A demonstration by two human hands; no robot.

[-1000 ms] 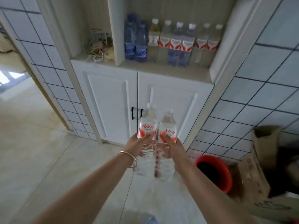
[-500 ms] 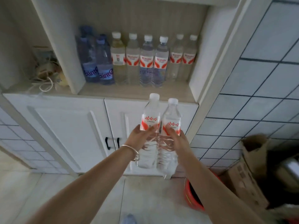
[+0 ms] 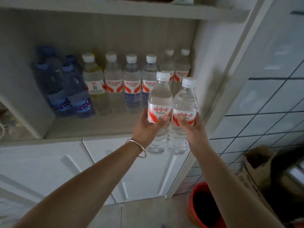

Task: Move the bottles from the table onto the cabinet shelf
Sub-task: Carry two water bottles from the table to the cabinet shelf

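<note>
Since the earlier frames the view has closed in on the white cabinet: the open wooden cabinet shelf (image 3: 92, 129), seen high and small 1 second ago, now fills the upper half of the picture, and the 2 held bottles have risen from in front of the cabinet doors to the level of the shelf edge. I judge the carrying step nearly done; what remains is lifting their bases over the edge and setting them down.

The left hand (image 3: 148, 127) is clenched around the left clear plastic water bottle with a red-and-white label (image 3: 158, 111), thumb across the label. The right hand (image 3: 191, 129) grasps the right clear plastic water bottle with the same label (image 3: 185, 116) the same way. Both bottles stand upright, touching side by side, in the air just in front of the shelf's right end, their bases below shelf level.

The held bottles are thin ribbed plastic with white screw caps and glossy wrap labels; they should give slightly under a squeeze. A thin silver metal bangle (image 3: 137, 148) circles the left wrist. On the shelf stand a row of similar clear bottles with white caps (image 3: 131, 83) and, to their left, blue tinted plastic bottles (image 3: 65, 89). The shelf board looks pale, matte and smooth. A round red plastic bucket (image 3: 197, 195) sits on the floor at lower right.
</note>
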